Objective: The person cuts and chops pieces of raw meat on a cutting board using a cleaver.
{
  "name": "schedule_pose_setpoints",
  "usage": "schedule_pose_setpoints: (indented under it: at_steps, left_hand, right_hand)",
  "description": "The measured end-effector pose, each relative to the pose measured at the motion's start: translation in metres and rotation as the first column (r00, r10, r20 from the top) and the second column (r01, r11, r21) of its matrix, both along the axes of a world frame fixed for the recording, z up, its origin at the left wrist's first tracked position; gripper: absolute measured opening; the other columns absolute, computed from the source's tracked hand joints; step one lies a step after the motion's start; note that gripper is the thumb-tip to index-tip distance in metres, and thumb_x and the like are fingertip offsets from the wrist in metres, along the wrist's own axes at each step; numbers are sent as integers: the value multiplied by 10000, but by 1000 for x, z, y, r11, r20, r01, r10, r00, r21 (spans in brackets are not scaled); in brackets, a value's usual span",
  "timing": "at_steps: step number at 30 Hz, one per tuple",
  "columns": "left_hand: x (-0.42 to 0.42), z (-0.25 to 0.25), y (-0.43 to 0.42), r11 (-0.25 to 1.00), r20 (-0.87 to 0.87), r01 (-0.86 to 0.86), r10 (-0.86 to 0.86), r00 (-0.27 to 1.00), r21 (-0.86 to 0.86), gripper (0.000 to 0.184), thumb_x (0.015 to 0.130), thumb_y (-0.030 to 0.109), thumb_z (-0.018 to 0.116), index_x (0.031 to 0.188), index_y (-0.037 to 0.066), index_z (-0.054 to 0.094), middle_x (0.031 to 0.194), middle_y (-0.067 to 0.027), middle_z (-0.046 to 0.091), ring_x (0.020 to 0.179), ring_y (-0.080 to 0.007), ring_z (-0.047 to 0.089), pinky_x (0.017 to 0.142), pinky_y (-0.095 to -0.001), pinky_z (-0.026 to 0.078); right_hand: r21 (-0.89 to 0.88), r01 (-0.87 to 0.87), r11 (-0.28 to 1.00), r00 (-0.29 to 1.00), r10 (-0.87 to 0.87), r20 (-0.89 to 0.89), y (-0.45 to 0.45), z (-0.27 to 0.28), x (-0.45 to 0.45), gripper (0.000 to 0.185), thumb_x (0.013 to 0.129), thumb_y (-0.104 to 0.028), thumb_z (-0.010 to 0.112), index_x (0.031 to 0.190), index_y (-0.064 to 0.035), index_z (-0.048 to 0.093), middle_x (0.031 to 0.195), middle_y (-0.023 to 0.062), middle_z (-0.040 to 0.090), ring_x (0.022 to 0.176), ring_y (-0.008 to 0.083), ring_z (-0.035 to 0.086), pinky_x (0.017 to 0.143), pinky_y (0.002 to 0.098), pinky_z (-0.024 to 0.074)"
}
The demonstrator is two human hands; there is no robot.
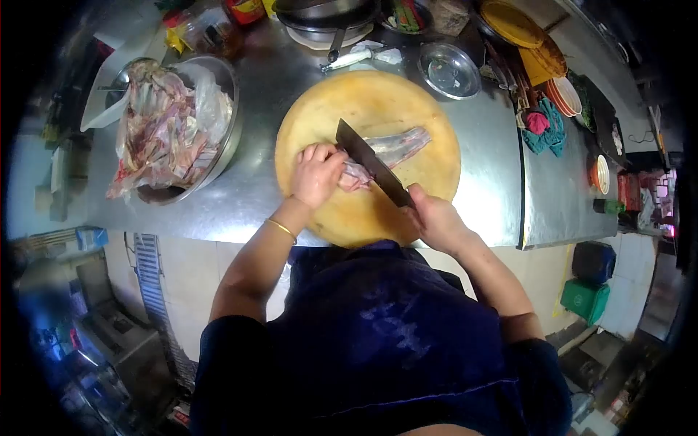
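Dark apron cloth (396,327) is seen nearest. On the round board (313,109), a strip of meat (400,147) is pinned by the left hand (318,174), fingers curled, while a cleaver (369,162), gripped in the closed right hand (436,219), is held across the meat.

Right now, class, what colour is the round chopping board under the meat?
The chopping board is pale yellow, clearest in the head view.

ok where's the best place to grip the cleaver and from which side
Grip the cleaver by its near end, from the near right, where the right hand has it: its broad blade slants away to the far left across the meat, close to the left hand, so that side seems riskier.
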State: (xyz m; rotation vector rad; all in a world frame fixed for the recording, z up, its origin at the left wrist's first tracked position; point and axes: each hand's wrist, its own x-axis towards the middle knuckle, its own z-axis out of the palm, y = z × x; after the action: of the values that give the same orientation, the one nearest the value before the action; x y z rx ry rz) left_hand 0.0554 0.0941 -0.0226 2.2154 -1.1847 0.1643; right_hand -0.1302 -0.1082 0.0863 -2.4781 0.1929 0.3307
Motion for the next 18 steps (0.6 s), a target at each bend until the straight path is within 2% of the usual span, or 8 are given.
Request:
schedule_pose_setpoints:
  at_steps: [3,6,8,9,11,12,15,18]
  left_hand:
    - [0,-5,-3,1000,21,-26,26,999,3,233,793,107,702,1022,146,685,1061,-55,594,1071,-293,524,932,-415,405]
    - [1,-3,-6,995,39,-40,36,999,88,211,804,127,688,1013,153,680,1062,-51,588,1072,-288,519,928,-422,399]
    - [0,-3,-6,994,88,-63,56,995,85,180,815,165,664,991,188,690,1032,-17,589,1047,-258,526,916,-412,393]
    - [0,-4,-5,993,113,-78,69,991,83,167,820,184,652,980,206,696,1018,0,590,1034,-243,529,910,-407,389]
    - [-4,-2,-4,992,43,-46,41,998,118,167,826,180,646,984,206,693,1028,-2,591,1046,-244,526,910,-409,388]
    - [-2,-2,-5,991,14,-40,39,999,129,167,829,177,643,986,206,691,1033,-3,591,1052,-244,525,910,-409,388]
    - [-10,-14,-9,995,-20,-95,95,995,24,166,840,186,639,999,196,686,1071,-31,587,1081,-269,516,939,-425,379]
    - [-10,-17,-2,989,2,-129,129,992,74,206,828,210,672,1031,182,684,1113,-68,579,1099,-295,509,984,-467,351]
  right_hand:
    - [-25,-9,1000,1000,8,-14,0,-14,19,289,933,-154,577,1135,-23,417,753,247,614,759,455,622,652,511,484]
    - [-48,14,999,1000,-14,-9,13,-18,42,298,930,-152,572,1140,-17,410,760,252,621,758,456,625,659,516,492]
    - [-19,6,1000,999,-5,43,17,-14,48,295,928,-154,568,1139,-18,413,772,255,629,761,454,629,663,517,497]
    - [-38,-1,999,1000,2,5,14,-14,41,295,927,-155,566,1142,-22,414,775,255,632,762,451,633,663,517,498]
    - [-84,-25,996,998,20,-63,3,-9,23,296,925,-157,563,1146,-28,415,782,255,640,764,444,639,663,517,501]
    - [-90,-25,996,999,21,-47,-2,-7,22,299,925,-164,566,1145,-30,414,774,250,640,760,440,642,662,516,501]
    - [-111,-10,994,1000,7,-27,1,-17,13,300,927,-182,576,1133,-35,415,749,235,639,744,430,646,658,515,504]
    - [-179,-32,983,999,39,35,9,-39,25,292,929,-199,587,1105,-36,420,727,222,636,721,427,644,651,511,505]
